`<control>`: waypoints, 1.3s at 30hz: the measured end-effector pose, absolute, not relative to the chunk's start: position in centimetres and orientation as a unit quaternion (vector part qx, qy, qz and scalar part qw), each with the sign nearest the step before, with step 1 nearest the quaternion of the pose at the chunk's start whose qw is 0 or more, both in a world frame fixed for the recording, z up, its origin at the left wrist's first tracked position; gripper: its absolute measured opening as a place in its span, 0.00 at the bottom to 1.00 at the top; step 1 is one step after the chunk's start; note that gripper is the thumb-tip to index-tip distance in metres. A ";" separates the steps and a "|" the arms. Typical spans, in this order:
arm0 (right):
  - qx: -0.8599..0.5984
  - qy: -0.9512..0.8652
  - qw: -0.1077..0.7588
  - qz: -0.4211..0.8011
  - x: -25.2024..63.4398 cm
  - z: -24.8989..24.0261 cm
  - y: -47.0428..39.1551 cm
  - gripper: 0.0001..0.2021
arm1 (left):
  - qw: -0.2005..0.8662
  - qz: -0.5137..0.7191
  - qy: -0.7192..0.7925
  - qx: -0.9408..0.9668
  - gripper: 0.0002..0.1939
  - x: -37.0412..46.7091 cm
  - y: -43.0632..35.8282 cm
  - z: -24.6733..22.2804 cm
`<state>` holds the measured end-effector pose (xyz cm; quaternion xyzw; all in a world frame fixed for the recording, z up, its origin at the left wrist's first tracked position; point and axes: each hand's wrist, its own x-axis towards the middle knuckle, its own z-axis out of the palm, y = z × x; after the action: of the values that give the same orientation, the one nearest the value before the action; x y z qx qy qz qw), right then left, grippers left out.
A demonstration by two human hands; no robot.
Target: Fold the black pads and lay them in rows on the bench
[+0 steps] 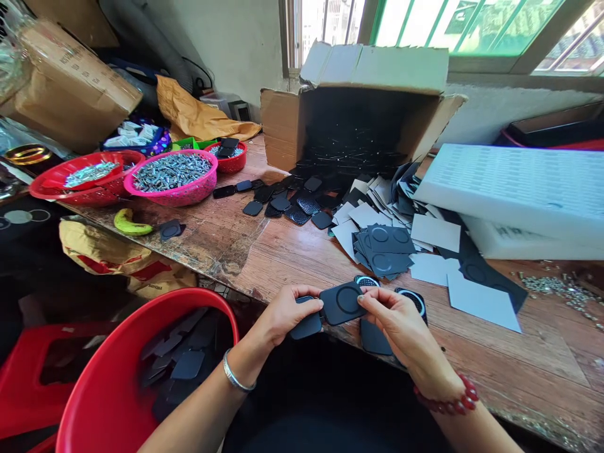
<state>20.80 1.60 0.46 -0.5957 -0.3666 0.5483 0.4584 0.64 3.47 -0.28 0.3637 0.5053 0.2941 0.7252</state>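
A black hinged two-panel pad with a ring outline on its right panel is held over the table's front edge. My left hand grips it near the joint, thumb on top, around the left panel. At the ring panel's right edge, the thumb and fingers of my right hand are pinched together. Below and behind my right hand lie similar black pieces with white-edged rings and mesh centres, one a ring piece, another a plain black panel, partly covered by the hand.
A red tub of black panels stands at lower left. An open cardboard box spills black pieces onto the wooden table. Ring-marked cards, white foam trays, a banana and a pink basket of metal parts lie around.
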 end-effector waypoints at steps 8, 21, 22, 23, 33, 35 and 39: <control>-0.614 -0.388 0.451 0.519 20.9 0.4 1.5 0.16 | 0.704 0.303 0.529 0.365 0.16 1.0 3.2 0.4; -0.605 -0.452 0.455 0.473 21.6 -0.5 1.2 0.15 | 0.680 0.327 0.528 0.390 0.15 1.3 2.9 1.0; -0.606 -0.453 0.456 0.469 21.6 -0.5 1.2 0.15 | 0.680 0.326 0.527 0.391 0.15 1.4 2.9 1.0; -0.608 -0.456 0.456 0.463 21.6 -0.4 1.2 0.15 | 0.680 0.324 0.527 0.393 0.16 1.4 2.9 1.0; -0.623 -0.492 0.456 0.401 21.2 -0.1 1.0 0.13 | 0.676 0.337 0.520 0.398 0.17 1.3 2.8 0.4; -0.620 -0.497 0.459 0.398 21.2 -0.3 1.0 0.13 | 0.676 0.337 0.518 0.401 0.17 1.3 2.8 0.5; -0.610 -0.505 0.468 0.393 21.3 -0.7 0.8 0.12 | 0.676 0.339 0.515 0.403 0.16 1.4 2.7 0.8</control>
<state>21.34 0.80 -0.72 -0.6100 -0.5048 0.3930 0.4676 1.40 2.74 0.84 0.4027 0.5151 0.3389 0.6765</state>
